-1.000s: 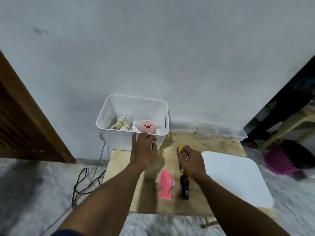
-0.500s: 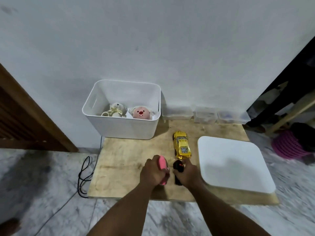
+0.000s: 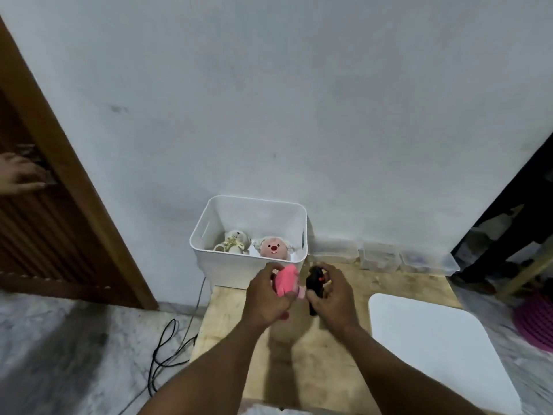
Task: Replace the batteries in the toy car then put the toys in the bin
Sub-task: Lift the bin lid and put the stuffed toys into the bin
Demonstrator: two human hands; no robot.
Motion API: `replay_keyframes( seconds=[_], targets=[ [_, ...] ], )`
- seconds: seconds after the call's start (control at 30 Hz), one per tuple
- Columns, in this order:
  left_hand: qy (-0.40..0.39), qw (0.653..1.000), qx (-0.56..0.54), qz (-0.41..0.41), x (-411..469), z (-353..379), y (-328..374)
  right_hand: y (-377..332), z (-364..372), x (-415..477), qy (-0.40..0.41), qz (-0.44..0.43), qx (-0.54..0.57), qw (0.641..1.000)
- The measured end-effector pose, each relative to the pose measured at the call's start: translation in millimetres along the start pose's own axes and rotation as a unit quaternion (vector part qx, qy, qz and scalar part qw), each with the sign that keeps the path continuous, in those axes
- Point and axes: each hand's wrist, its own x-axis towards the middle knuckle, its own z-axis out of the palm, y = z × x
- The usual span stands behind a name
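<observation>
left hand (image 3: 264,296) curls round soft pink plush (image 3: 286,279), lower part hidden | right hand (image 3: 333,295) grips black plastic remote (image 3: 314,283), partly covered | smooth white bin (image 3: 223,269) just beyond

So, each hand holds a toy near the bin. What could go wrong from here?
1. The bin stands at the table's corner; a bump from either hand might push it off.
2. The remote in the right hand looks hard; dropped in, not set down, it might crack.
3. The soft pink fish in the left hand might catch the rim and fall outside.
</observation>
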Motion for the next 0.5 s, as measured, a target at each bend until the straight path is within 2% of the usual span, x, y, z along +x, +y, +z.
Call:
replay_keyframes(
  seconds=[0.13, 0.23, 0.37, 0.5],
  targets=[
    [0.034, 0.999, -0.003, 0.042, 36.6, -50.0, 42.1, -64.1, 19.8, 45.4, 0.018, -0.044, 0.033, 0.998],
    [0.043, 0.999, 0.006, 0.030, 68.4, -79.3, 62.3, -92.4, 34.8, 81.5, 0.003, -0.005, 0.049, 0.999],
    [0.040, 0.998, 0.042, -0.025, 116.3, -99.4, 64.0, -97.9, 54.0, 130.9, -0.030, 0.040, 0.015, 0.999],
    [0.025, 0.992, 0.074, -0.097, 152.1, -95.9, 49.5, -78.7, 77.1, 172.9, -0.104, 0.120, -0.050, 0.986]
  ],
)
